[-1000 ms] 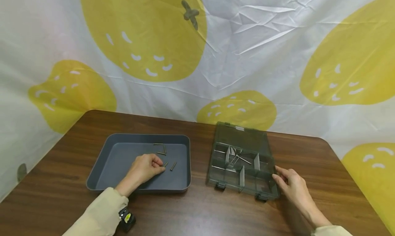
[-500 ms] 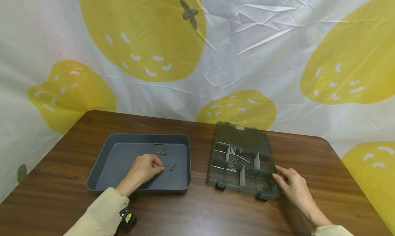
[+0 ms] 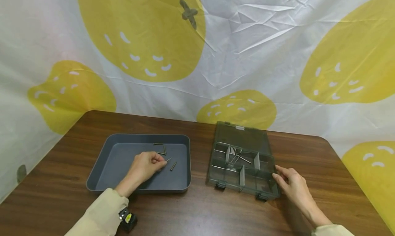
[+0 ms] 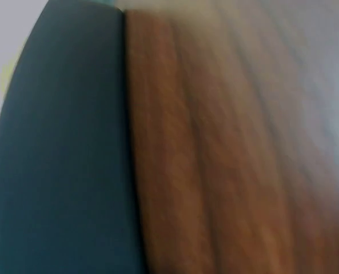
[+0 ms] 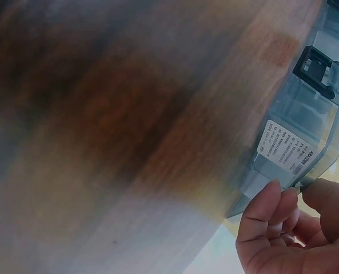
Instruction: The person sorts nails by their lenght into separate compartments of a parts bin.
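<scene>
My left hand point(image 3: 145, 167) is over the grey tray point(image 3: 108, 160), pinching a thin screw point(image 3: 168, 159) between thumb and fingers. Another screw point(image 3: 173, 166) lies just right of it, and several more lie farther back in the tray. In the left wrist view only the tray's outer wall point(image 4: 60, 142) shows; the hand is out of sight there. My right hand point(image 3: 293, 186) holds the right edge of a translucent dark compartment box point(image 3: 242, 171), its lid point(image 3: 242, 134) laid open behind. Thumb and curled fingers point(image 5: 258, 214) grip the box's corner in the right wrist view.
Long silver pieces point(image 3: 237, 157) lie crossed in the box's back middle compartment; grey dividers split the box. Two black latches point(image 3: 261, 196) stick out at its front. Brown table point(image 3: 200, 208) separates tray and box. A lemon-print cloth point(image 3: 222, 57) hangs behind.
The left hand has lifted slightly and moved a little to the right and back with the pinched screw. The right hand and the box stay in place.
</scene>
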Available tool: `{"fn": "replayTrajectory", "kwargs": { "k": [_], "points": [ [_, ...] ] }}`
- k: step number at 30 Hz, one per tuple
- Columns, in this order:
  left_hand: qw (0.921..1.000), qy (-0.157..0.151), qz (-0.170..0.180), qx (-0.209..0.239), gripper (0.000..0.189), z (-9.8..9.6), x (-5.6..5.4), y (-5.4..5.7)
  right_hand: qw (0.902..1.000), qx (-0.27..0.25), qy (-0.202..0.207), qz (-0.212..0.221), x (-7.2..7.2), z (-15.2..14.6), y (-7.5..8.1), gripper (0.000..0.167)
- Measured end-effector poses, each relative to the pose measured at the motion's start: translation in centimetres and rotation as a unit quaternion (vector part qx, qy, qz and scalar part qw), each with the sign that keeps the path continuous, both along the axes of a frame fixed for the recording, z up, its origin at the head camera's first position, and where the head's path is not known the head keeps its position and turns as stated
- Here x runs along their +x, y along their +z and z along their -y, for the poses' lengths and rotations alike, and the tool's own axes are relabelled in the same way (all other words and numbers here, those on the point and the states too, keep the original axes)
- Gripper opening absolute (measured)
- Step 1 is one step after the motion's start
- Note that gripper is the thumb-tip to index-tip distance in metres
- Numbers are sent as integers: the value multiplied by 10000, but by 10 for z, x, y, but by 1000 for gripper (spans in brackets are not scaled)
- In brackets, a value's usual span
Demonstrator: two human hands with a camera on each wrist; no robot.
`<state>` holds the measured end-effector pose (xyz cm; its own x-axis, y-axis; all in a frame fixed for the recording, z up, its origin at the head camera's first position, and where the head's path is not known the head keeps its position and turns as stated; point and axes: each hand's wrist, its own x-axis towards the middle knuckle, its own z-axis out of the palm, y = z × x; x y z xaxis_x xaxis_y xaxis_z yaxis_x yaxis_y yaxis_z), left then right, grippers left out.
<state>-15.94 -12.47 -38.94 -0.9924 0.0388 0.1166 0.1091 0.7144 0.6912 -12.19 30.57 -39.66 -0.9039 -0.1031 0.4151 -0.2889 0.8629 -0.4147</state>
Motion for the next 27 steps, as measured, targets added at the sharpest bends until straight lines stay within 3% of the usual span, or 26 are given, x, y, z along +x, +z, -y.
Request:
{"fn": "replayTrajectory", "kwargs": {
  "k": [8, 13, 20, 27],
  "points": [
    [9973, -274, 8, 682, 7, -29, 0, 10, 10000, -17, -6, 36, 0, -1, 1, 30],
    [9928, -651, 31, 1005, 7, -55, 3, 16, 10000, 1, -12, 30, 0, -2, 1, 30],
    [9878, -1164, -103, 1028, 7, -91, 8, 19, 10000, -15, 18, 29, 0, -2, 0, 31],
    [9796, -1540, 84, 1288, 9, -123, 8, 17, 10000, 22, -34, 18, 1, -1, 1, 31]
  ]
}}
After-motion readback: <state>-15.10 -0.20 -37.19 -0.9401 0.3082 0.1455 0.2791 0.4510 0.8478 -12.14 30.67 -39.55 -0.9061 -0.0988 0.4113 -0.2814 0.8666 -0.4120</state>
